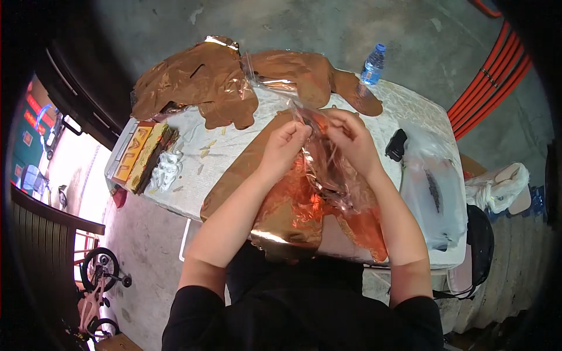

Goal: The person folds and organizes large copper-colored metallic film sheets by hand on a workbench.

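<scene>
Black sleeves (193,316); L hand (285,143), R hand (351,140) grips pinch crinkly clear bag (328,169) over shiny copper foil (293,216).

Makeshift workshop, semi-outdoor: bare concrete floor (328,29), covered work table (410,105), red cables (492,70) far right, child's bicycle (96,281) near left.

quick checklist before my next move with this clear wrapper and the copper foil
1. Left hand grips the clear wrapper: ok.
2. Right hand grips the same wrapper at its top: ok.
3. Wrapper mouth open: cannot tell.
4. Copper foil lies smooth under the hands: not ok, it is crinkled.
5. Water bottle upright at the table's far edge, apart from the hands: ok.
</scene>
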A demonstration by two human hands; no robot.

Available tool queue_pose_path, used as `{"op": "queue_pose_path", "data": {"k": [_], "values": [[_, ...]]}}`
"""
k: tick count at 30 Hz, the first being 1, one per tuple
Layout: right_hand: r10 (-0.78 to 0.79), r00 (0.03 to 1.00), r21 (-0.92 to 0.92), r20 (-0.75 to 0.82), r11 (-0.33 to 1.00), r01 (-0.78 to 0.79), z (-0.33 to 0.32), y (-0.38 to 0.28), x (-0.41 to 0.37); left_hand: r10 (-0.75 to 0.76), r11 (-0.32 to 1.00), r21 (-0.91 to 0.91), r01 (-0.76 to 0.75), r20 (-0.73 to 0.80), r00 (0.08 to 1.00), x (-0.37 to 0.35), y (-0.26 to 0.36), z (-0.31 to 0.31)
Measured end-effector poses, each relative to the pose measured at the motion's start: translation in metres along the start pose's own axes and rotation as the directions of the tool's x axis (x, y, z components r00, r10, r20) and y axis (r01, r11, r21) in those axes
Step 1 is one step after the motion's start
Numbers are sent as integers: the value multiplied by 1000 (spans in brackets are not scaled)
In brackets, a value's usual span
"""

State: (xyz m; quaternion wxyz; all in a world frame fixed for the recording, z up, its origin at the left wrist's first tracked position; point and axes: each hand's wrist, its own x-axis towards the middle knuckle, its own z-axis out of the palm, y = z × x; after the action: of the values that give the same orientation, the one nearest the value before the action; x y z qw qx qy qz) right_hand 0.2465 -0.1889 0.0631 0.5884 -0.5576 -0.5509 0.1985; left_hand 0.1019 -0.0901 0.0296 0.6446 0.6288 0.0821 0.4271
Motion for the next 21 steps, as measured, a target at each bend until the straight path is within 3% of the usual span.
{"op": "queue_pose_path", "data": {"k": [1,2,3,5,6,8,11,16,18,19,20,21], "values": [[19,998,-25,63,1000,-17,0,-1,-1,-1,1000,-2,1,3,1000,-1,1,1],[-114,992,-265,59,956,125,-1,-3,-1,-12,999,34,11,22,1000,-3,2,2],[-111,992,-268,57,956,123,-3,-8,-3,-22,997,71,19,39,999,-5,6,5],[-167,985,-492,53,853,171,-6,-17,-6,-36,992,123,28,61,997,-8,14,8],[-164,985,-496,52,852,168,-6,-17,-7,-51,983,178,36,82,995,-9,17,9],[-299,954,-680,-30,705,199,-5,-18,-6,-84,980,188,65,98,992,-11,16,11],[-303,953,-750,-4,631,198,-7,-20,-5,-118,977,191,91,133,984,-12,16,12],[-279,960,-711,2,675,197,-9,-21,-2,-103,967,246,63,156,982,-13,15,11],[-282,960,-687,-4,698,202,-11,-16,-2,-3,975,220,-37,179,984,-13,13,10],[-323,946,-569,-33,784,248,-12,-6,2,0,976,214,-40,185,983,-12,13,10],[-358,931,-440,-71,849,293,-16,2,4,-35,994,109,17,162,986,-12,13,11],[-357,931,-446,-74,847,289,-21,3,6,-73,997,3,73,141,987,-12,12,12]]}}
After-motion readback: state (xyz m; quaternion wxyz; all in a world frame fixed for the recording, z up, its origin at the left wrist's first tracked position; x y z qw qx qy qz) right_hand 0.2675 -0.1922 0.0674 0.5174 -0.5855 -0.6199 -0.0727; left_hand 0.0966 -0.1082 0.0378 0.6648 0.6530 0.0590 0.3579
